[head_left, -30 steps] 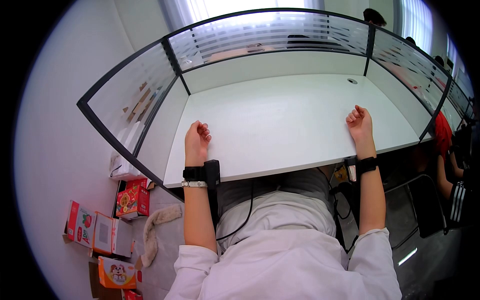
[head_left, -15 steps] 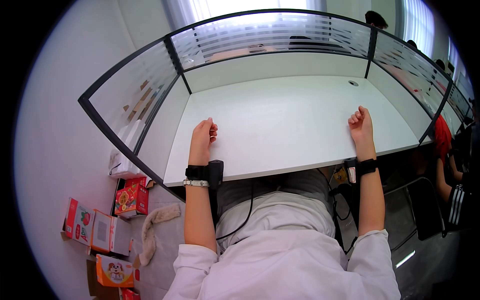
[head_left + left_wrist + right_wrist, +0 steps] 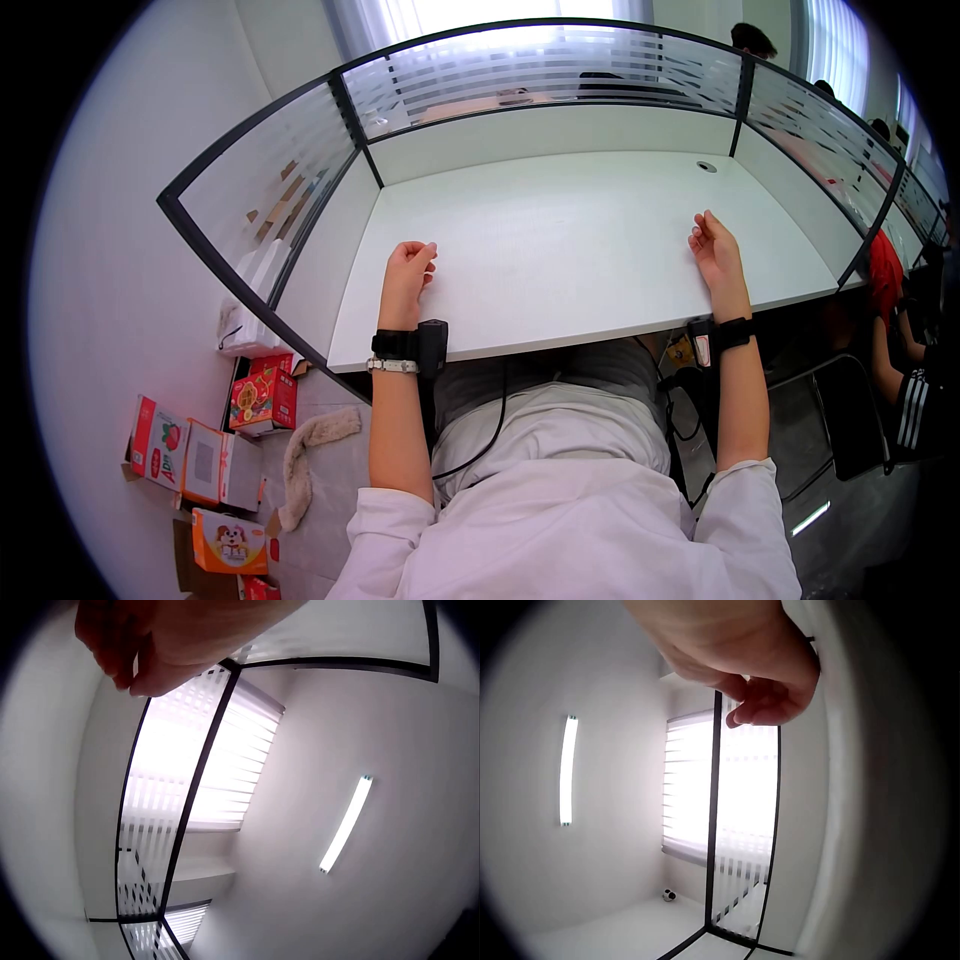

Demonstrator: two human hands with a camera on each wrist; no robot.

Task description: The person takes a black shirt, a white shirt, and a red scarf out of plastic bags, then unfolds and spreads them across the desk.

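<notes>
My left hand [image 3: 406, 275] rests over the left part of the white desk [image 3: 560, 240], fingers loosely curled and nothing in them. Toward the desk's right side lies my right hand [image 3: 716, 255], also relaxed, its fingers slightly bent and holding nothing. Each wrist carries a strapped black camera, one at the left wrist [image 3: 430, 347] and one at the right wrist [image 3: 702, 342]. In the left wrist view the left hand [image 3: 180, 637] shows at the top, thumb and fingers apart from any object. The right wrist view has the right hand [image 3: 742, 660] at the top, its fingertips bent inward.
A dark-framed partition [image 3: 550, 125] with striped glass encloses the desk on three sides. A cable hole [image 3: 706, 167] sits at the back right. Cardboard boxes [image 3: 232, 540] and a furry strip [image 3: 300, 470] lie on the floor at left. Another person's arm [image 3: 885, 360] and a black chair [image 3: 850, 415] are at right.
My left hand has shifted slightly right, and its thumb now points more to the right. The right hand's fingers have uncurled a little, with the hand turned slightly left.
</notes>
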